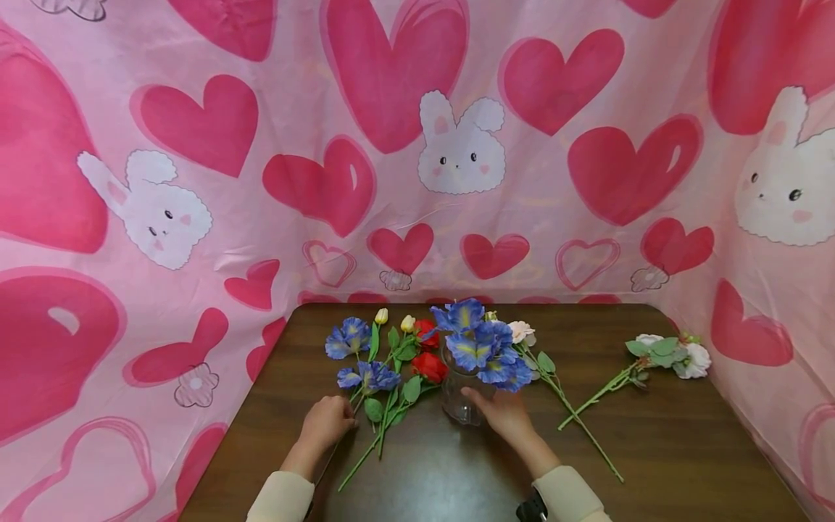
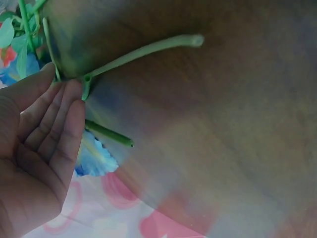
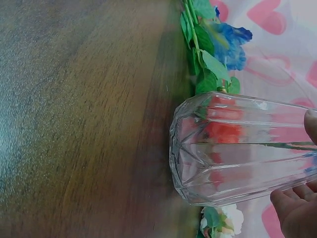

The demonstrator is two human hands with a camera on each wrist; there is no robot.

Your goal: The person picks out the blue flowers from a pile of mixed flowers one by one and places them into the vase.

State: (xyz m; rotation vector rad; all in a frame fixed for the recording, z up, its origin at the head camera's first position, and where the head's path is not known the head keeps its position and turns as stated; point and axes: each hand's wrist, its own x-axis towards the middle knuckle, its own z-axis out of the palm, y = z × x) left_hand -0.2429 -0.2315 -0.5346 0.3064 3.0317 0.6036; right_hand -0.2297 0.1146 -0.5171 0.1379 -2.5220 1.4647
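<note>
My right hand (image 1: 505, 417) grips a clear ribbed glass vase (image 1: 460, 407), its thumb on the near side. Blue irises (image 1: 475, 346) with yellow centres stand in the vase; only a thin stem shows through the glass in the right wrist view. To the left, my left hand (image 1: 327, 419) pinches a green stem (image 2: 143, 53) low down, apparently that of a blue iris (image 1: 372, 377) lying on the table. Another blue iris (image 1: 348, 338) lies just beyond it. The fingertips partly hide the pinched stem in the left wrist view.
Red flowers (image 1: 429, 367) and yellow tulips (image 1: 381, 316) lie between the left hand and the vase, stems crossing. Right of the vase are a pale pink rose (image 1: 520, 333) and white roses (image 1: 696, 361) on the brown table (image 1: 443, 486). A heart-patterned cloth (image 1: 391, 203) surrounds it.
</note>
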